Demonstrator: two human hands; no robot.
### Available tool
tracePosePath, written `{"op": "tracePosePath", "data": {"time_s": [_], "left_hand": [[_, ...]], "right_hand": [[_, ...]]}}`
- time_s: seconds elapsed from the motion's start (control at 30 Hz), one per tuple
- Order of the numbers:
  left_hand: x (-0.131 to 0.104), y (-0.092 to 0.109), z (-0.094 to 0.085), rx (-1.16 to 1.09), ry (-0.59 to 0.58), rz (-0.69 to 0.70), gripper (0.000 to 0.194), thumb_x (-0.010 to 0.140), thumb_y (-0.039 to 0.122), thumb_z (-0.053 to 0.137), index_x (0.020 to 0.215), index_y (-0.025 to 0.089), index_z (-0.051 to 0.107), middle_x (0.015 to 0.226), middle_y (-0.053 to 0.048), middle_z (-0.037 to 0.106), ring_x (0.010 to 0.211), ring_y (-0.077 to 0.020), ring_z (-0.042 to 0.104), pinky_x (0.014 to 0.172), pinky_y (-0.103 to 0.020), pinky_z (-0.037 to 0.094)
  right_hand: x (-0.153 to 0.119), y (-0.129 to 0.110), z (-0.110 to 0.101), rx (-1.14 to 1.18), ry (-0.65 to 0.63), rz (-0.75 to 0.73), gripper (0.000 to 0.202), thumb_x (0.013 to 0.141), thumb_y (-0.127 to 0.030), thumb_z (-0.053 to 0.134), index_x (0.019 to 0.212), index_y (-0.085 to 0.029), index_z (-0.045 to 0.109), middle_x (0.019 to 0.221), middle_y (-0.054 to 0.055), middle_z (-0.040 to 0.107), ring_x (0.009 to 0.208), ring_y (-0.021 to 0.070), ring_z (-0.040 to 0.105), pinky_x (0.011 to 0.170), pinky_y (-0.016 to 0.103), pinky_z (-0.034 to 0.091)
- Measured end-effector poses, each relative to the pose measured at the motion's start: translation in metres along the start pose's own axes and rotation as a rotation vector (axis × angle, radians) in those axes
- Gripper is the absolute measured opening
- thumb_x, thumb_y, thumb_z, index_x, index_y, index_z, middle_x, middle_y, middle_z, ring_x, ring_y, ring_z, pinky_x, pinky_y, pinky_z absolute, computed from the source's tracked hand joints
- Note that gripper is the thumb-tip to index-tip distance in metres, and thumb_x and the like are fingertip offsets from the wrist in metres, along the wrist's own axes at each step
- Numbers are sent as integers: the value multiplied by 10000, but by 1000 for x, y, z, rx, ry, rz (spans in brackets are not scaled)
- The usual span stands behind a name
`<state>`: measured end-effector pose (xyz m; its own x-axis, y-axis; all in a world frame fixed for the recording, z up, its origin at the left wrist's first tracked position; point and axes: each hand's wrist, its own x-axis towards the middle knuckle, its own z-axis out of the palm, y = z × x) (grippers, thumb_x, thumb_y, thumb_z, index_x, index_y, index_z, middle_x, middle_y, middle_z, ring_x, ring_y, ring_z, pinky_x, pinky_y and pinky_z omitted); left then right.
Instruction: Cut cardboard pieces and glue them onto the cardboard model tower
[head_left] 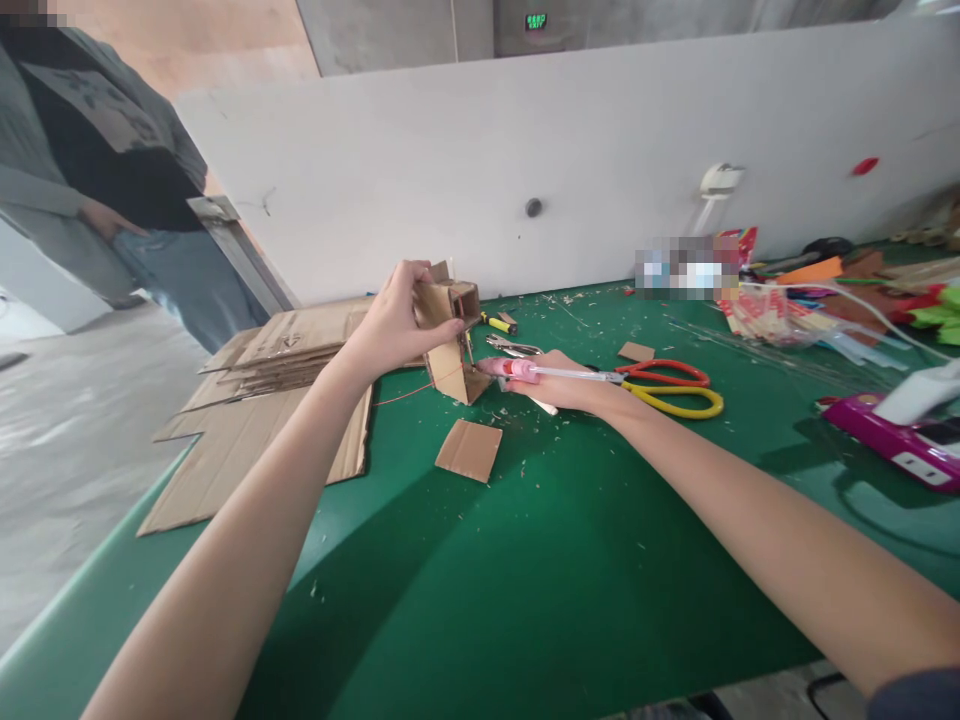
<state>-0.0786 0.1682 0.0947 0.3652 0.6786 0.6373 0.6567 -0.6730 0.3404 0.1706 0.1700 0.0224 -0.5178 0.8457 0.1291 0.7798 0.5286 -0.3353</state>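
Observation:
My left hand [401,318] grips a small cardboard structure [448,370] from above, its thumb along the side facing me. A thin red wire [405,397] runs out to the left of the structure. In my right hand [559,382] is a pink glue gun [517,369], with a clear glue stick sticking out at its back. The gun's tip reaches the structure's open right side; whether it touches is too small to tell. Just below lies a loose square of cardboard [469,450]. Scissors with red and yellow handles [675,388] lie behind my right wrist.
Cardboard sheets [277,400] are stacked at the left. Pliers [511,346] and a yellow-black tool [499,323] lie behind the structure. A purple power strip [892,440] and craft materials [780,310] are at the right. A person [97,170] stands at the far left.

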Motion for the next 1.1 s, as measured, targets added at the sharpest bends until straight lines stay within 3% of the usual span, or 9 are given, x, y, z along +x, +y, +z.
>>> {"op": "tracePosePath", "data": {"time_s": [0.2, 0.43, 0.8, 1.0, 1.1], "left_hand": [[0, -1, 1, -57, 10, -24, 557, 676, 343, 730, 1126, 208, 430, 1302, -131, 461, 1158, -301, 500, 917, -465, 472], [0, -1, 1, -54, 1, -30, 567, 676, 338, 724, 1134, 199, 420, 1300, -149, 456, 1169, -317, 494, 924, -491, 469], [1, 0, 4, -58, 8, 8, 550, 689, 325, 718, 1122, 201, 402, 1297, -154, 453, 1235, -331, 447, 962, -499, 445], [1, -4, 6, -48, 46, 10, 669, 678, 324, 738, 1220, 215, 361, 1305, -158, 450, 1167, -314, 506, 952, -512, 451], [1, -2, 6, -51, 61, 30, 761, 665, 321, 750, 1292, 240, 327, 1343, -152, 433, 1245, -324, 457, 1006, -501, 420]], "right_hand": [[4, 9, 4, -4, -17, -24, 336, 877, -478, 482, 986, -229, 679, 904, 61, 703, 830, 234, 639, 669, 294, 417], [5, 13, 4, -22, -36, -66, 344, 871, -500, 472, 941, -224, 666, 800, 41, 670, 740, 213, 609, 630, 290, 382], [4, 11, 4, -8, -20, -90, 336, 870, -501, 467, 906, -221, 649, 819, 34, 659, 715, 192, 586, 620, 284, 377], [6, 9, 6, -3, -12, -50, 330, 871, -495, 482, 943, -232, 668, 808, 34, 664, 732, 192, 594, 634, 277, 383], [8, 9, 7, -15, -10, -19, 342, 861, -511, 491, 936, -229, 669, 791, 40, 664, 713, 190, 596, 621, 272, 385]]}}
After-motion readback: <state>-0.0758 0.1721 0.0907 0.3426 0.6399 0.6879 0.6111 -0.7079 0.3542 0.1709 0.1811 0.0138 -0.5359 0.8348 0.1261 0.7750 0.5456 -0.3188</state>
